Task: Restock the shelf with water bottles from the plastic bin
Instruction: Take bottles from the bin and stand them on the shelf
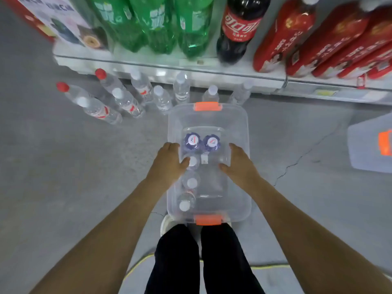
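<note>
Clear plastic sits clasped in both hands. The left hand [169, 164] grips the 9 o'clock wall of the bin [239, 124], thumb inside and fingers curled down the outside. The right hand [240, 164] grips the 3 o'clock wall the same way.

Between the thumbs stand five bottles [192, 182], caps up. Two with blue caps are side by side toward 12 o'clock, and three with white caps line the 9 o'clock wall toward 6. Whether the left thumb touches the nearest white cap I cannot tell.

Orange latches [207, 107] mark the bin's 12 and 6 o'clock ends. The bin rests on grey floor [63, 166], with black trouser legs [178, 262] just beside its 6 o'clock end.

From 10 to 12 o'clock, loose bottles [127, 100] with red or white caps stand below the edge of the shelf [169, 66]. The shelf carries green bottles [157, 24], a cola bottle [237, 28] and red cartons [318, 39]. At 3 o'clock, well apart, lies a lid [364, 151].
</note>
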